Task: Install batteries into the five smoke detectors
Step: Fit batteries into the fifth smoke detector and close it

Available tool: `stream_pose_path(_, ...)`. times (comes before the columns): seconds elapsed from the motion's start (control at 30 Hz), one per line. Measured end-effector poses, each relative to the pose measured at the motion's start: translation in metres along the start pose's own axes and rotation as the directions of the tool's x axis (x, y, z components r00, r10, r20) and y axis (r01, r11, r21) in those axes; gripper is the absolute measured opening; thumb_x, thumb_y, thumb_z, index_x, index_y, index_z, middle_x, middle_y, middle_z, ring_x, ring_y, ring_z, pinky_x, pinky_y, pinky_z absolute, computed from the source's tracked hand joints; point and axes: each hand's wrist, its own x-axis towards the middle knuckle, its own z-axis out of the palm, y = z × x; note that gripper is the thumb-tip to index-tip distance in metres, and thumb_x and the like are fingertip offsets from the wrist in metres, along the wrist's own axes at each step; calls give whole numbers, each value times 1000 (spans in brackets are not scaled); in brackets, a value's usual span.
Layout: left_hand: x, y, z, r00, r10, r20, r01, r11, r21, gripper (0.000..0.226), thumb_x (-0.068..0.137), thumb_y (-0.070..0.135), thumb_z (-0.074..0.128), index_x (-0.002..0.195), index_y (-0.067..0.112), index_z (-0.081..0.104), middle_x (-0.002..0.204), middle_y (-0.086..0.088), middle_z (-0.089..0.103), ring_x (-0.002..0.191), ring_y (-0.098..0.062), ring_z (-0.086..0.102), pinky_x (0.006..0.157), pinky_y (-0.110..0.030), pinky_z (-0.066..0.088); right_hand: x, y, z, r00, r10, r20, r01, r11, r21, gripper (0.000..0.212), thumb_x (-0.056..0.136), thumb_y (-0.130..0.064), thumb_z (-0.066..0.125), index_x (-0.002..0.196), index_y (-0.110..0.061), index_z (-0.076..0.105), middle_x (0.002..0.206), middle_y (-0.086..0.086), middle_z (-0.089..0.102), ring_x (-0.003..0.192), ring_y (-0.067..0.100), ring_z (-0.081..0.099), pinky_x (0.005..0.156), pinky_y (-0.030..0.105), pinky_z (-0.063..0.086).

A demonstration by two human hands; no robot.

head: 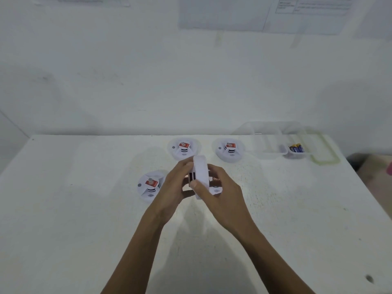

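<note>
Left hand (177,184), right hand (221,193) gripping detector (201,172), tray (268,148) holding batteries (297,148)

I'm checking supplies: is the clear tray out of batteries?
No, a few blue-and-yellow batteries lie in one end compartment of the clear tray.

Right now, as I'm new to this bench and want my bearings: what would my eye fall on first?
First, the white smoke detector held on edge at mid-table, gripped by the left hand and the right hand. Then the red-labelled detectors lying flat, one left of the hands, two near the back edge. Blue-and-yellow batteries sit in a clear tray at back right.
</note>
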Motion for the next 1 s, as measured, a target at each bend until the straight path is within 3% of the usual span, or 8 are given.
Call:
stream_pose_path(0.07, -2, 8, -4, 997, -24, -73, 25, 1000, 7, 38, 95, 35, 52, 128, 18, 53, 123, -11, 62, 110, -26, 62, 87, -48, 54, 2, 1, -6, 1000, 7, 14, -9, 989, 151, 39, 87, -37, 65, 123, -25, 55, 113, -9, 64, 98, 11, 65, 76, 24, 58)
stream_pose_path(0.17, -6, 14, -14, 996, 2, -87, 0, 1000, 27, 32, 90, 35, 60, 119, 22, 61, 110, 1, 70, 102, -17, 66, 75, -37, 58, 5, 3, -17, 993, 93, 73, -115, 906, 408, 26, 94, -21, 56, 119, -17, 59, 110, 3, 67, 96, 20, 67, 71, 35, 60)
stream_pose_path(0.33, -18, 22, -21, 1000, -6, 30, 3, 994, 110, 31, 93, 22, 54, 123, 29, 58, 107, -3, 70, 98, -19, 67, 76, -39, 58, 9, 17, -25, 960, 201, 196, -281, 702, 655, 38, 86, -28, 50, 119, -12, 59, 115, 12, 67, 101, 32, 66, 70, 39, 57)
stream_pose_path(0.5, -20, 22, -20, 1000, 4, -11, -2, 990, 138, 33, 91, 20, 59, 124, 26, 58, 100, -4, 72, 93, -20, 69, 69, -32, 58, 11, 24, -26, 942, 216, 256, -335, 632, 699, 31, 100, -18, 37, 124, -10, 54, 122, 16, 62, 105, 36, 63, 73, 42, 58)
stream_pose_path(0.63, -21, 21, -20, 1000, -25, -16, 27, 990, 136, 27, 92, 18, 58, 117, 23, 63, 101, -4, 72, 92, -21, 69, 68, -32, 58, 11, 29, -25, 952, 184, 245, -304, 666, 681, 37, 90, -27, 51, 124, -14, 55, 120, 12, 64, 104, 34, 65, 75, 45, 57)
stream_pose_path(0.8, -22, 20, -20, 999, -43, -19, 45, 991, 126, 24, 92, 14, 56, 113, 22, 62, 96, -3, 73, 87, -23, 70, 67, -32, 58, 10, 32, -23, 955, 156, 251, -288, 679, 675, 49, 84, -33, 49, 127, -11, 54, 120, 12, 64, 104, 33, 65, 77, 46, 57)
stream_pose_path(1.0, -23, 19, -18, 999, -18, -30, 22, 987, 158, 22, 92, 14, 56, 111, 25, 61, 90, 1, 74, 84, -20, 70, 65, -29, 57, 8, 34, -23, 953, 150, 262, -291, 682, 671, 48, 85, -32, 49, 128, -12, 54, 120, 13, 64, 104, 34, 65, 78, 48, 57)
